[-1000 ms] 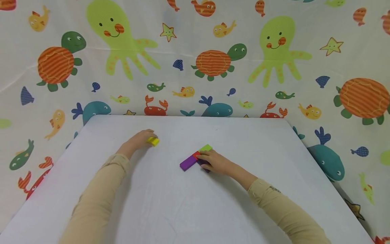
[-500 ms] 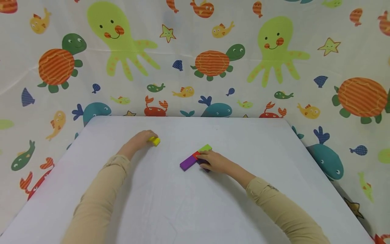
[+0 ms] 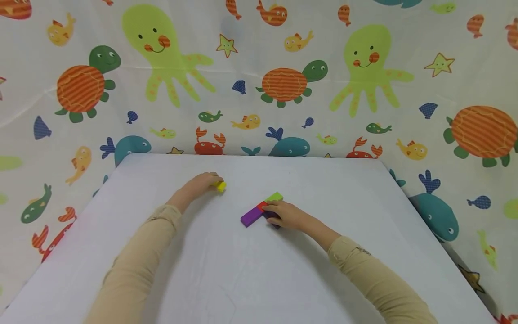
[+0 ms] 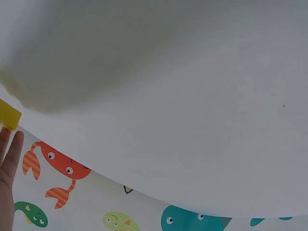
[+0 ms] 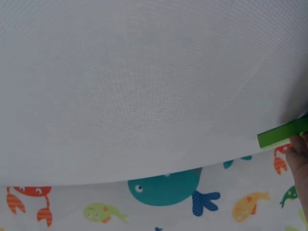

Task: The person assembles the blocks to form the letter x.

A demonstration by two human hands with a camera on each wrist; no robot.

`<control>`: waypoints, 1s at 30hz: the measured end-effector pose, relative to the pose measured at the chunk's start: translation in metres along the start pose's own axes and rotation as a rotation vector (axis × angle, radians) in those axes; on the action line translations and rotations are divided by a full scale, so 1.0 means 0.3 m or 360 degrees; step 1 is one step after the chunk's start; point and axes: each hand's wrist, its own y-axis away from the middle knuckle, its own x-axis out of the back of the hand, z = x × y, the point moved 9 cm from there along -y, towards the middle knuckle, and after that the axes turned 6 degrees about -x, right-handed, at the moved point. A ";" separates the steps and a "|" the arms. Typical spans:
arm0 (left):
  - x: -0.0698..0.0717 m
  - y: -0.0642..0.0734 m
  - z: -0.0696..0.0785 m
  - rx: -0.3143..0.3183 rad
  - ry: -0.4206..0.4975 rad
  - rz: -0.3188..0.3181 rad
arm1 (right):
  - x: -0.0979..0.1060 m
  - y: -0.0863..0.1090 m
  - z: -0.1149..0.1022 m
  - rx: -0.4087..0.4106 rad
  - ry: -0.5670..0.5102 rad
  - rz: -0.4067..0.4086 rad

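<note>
In the head view my left hand (image 3: 201, 183) grips a small yellow block (image 3: 220, 186) above or on the left part of the table; whether it touches the cloth I cannot tell. The left wrist view shows that yellow block (image 4: 9, 115) at its left edge beside the fingers. Right of centre, my right hand (image 3: 288, 215) covers much of a dark block (image 3: 270, 218) and holds it, fingertips touching a small red block (image 3: 262, 206). A purple block (image 3: 252, 217) and a lime green block (image 3: 275, 196) extend from the red one in a slanted row.
A white cloth-covered table (image 3: 210, 270) lies under both hands. Behind it hangs a curtain (image 3: 243, 58) printed with sea animals, meeting the table's far edge. Both forearms, in beige sleeves (image 3: 133, 256), reach in from the front.
My left hand has moved a little to the right with the yellow block, closer to the other blocks. The right hand and its blocks have stayed put. The head view has shifted slightly.
</note>
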 end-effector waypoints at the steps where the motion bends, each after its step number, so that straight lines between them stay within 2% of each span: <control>1: 0.030 0.029 0.032 -0.0038 0.0028 0.0016 | 0.001 0.001 -0.001 0.0002 -0.0005 0.0001; 2: 0.050 0.048 0.068 -0.0128 0.0062 0.0004 | 0.002 0.001 -0.002 0.0006 -0.0009 0.0004; 5: 0.072 0.050 0.118 -0.0154 0.0044 -0.0007 | 0.002 0.001 -0.004 0.0012 -0.0013 0.0007; 7: 0.075 0.041 0.140 -0.0133 0.0017 -0.0014 | 0.001 0.003 -0.005 0.0011 -0.0005 0.0003; 12: 0.069 0.022 0.146 -0.0077 0.0053 -0.0031 | -0.001 0.004 -0.003 0.0002 -0.0003 -0.0009; 21: 0.079 -0.008 0.156 -0.0043 0.0161 0.0004 | -0.005 0.007 0.015 -0.0002 -0.0015 0.0005; 25: 0.081 -0.020 0.171 -0.0063 0.0151 0.0011 | -0.004 0.003 0.014 -0.0010 -0.0030 0.0004; 30: 0.059 -0.032 0.194 -0.0082 0.0115 -0.0019 | -0.005 -0.001 0.005 -0.0011 -0.0026 0.0010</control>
